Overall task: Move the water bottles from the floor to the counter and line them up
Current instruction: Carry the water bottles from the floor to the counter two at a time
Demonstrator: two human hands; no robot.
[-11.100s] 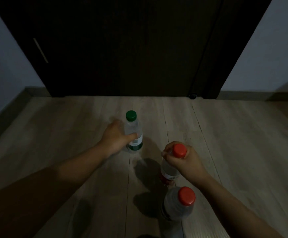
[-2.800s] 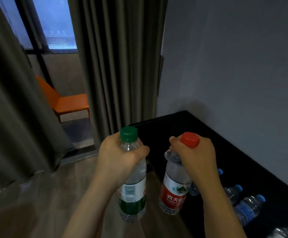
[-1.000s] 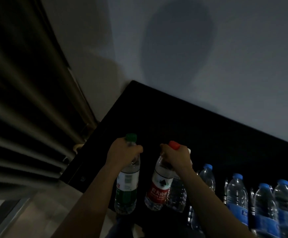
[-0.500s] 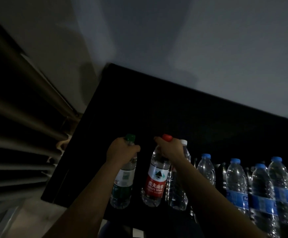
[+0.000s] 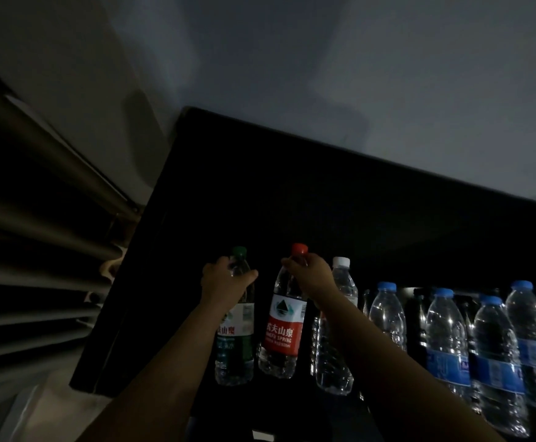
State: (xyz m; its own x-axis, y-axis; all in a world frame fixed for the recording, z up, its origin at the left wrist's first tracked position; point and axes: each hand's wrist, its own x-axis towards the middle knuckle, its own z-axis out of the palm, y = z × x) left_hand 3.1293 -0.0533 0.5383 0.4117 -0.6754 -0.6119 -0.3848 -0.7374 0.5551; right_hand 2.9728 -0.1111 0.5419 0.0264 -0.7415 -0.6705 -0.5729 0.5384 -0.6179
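The hands grip necks: left hand (image 5: 225, 282) the green-capped bottle (image 5: 236, 346), right hand (image 5: 311, 277) the red-capped, red-labelled bottle (image 5: 281, 330).

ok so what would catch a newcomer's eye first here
The red-labelled bottle, gripped near its cap by the right hand, stands out against the black counter. Just left of it the left hand grips a green-capped bottle. To the right, past a white-capped bottle, stands a row of blue-capped bottles.
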